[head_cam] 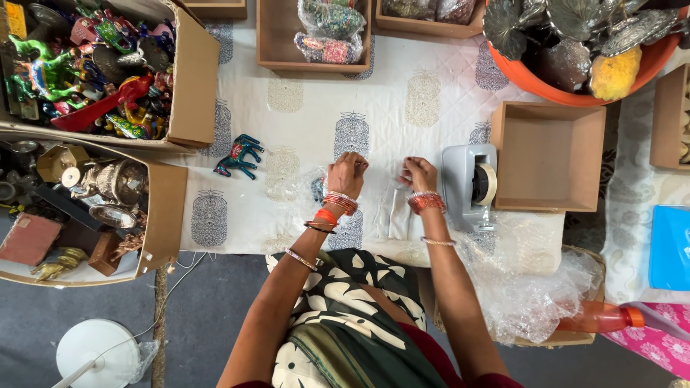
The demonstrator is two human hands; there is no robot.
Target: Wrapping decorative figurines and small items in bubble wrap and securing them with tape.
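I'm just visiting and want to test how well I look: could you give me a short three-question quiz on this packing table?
1. True or false: the tape dispenser stands beside the person's right hand.
2. Which lies on the cloth to the left of the left hand? A) a small painted animal figure B) a pair of scissors C) a cup
3. What is in the brown tray just right of the dispenser?

Key:
1. True.
2. A.
3. Nothing can be seen in it; its bare bottom shows.
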